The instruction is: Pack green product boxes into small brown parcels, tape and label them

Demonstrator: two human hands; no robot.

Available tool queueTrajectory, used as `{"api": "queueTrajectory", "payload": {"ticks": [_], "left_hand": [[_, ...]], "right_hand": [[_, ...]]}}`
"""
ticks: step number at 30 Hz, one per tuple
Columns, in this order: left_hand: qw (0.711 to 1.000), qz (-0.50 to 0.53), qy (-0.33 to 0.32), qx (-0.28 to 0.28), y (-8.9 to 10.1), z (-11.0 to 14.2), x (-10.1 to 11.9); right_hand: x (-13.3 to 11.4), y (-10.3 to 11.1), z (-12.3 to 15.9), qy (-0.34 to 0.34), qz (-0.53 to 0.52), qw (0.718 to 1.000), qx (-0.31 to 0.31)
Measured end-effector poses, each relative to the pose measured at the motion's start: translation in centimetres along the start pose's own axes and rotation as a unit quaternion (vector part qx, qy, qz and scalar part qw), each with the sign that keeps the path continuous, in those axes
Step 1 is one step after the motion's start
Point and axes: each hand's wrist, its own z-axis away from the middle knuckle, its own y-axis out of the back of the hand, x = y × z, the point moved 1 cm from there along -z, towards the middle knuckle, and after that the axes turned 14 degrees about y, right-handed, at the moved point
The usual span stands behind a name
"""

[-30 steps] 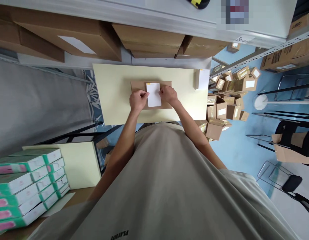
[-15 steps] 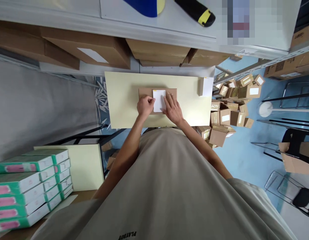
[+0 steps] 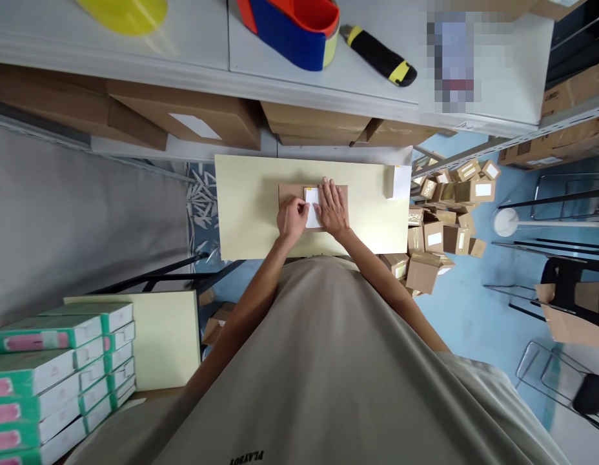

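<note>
A brown cardboard box [image 3: 292,192] lies flat on the cream board [image 3: 246,210] in front of me. On top of it is a white label [image 3: 312,217] with a small yellow-orange mark at its upper edge. My left hand [image 3: 291,220] is closed, thumb and fingertips pinched at the label's left edge. Stretched flat, my right hand [image 3: 333,208] presses on the label's right side and the box, covering part of both. A white stack [image 3: 400,181] with a similar mark stands at the board's right end.
The shelf above holds a tape dispenser [image 3: 299,35], a box cutter [image 3: 381,56] and a yellow object [image 3: 128,14]. Large cartons [image 3: 197,113] sit beneath it. Small boxes [image 3: 423,271] are piled on the floor at right. Green-and-white boxes [image 3: 33,368] are stacked at lower left.
The camera view has shifted, showing more of the upper shelf. My right hand has slid left over the label, covering more of it. My left hand still pinches at the left edge.
</note>
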Motion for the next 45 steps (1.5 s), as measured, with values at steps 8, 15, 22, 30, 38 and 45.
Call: {"api": "queueTrajectory", "payload": {"ticks": [8, 15, 22, 30, 38, 45], "left_hand": [[0.998, -0.022, -0.035, -0.045, 0.5, -0.8, -0.7], [0.993, -0.068, -0.049, -0.078, 1.2, -1.5, -1.3], [0.995, -0.055, -0.014, -0.081, 2.3, -1.7, -1.3], [0.99, -0.068, -0.08, -0.094, 2.0, -1.1, -1.8], [0.99, -0.01, -0.105, -0.094, 1.7, -0.9, -2.7], [0.989, 0.0, -0.113, -0.096, 1.7, -0.6, -2.4]], "right_hand": [[-3.7, -1.6, 3.1, 0.029, -0.021, 0.999, -0.029], [-4.2, -2.6, 0.2, -0.011, -0.009, 1.0, -0.001], [-6.0, -3.2, -0.4, -0.039, -0.006, 0.999, 0.012], [-8.5, -3.6, 6.3, 0.007, -0.018, 0.999, -0.046], [-3.7, -2.0, 1.2, -0.119, 0.012, 0.992, 0.037], [-7.3, -3.1, 7.4, -0.049, -0.014, 0.999, -0.016]]}}
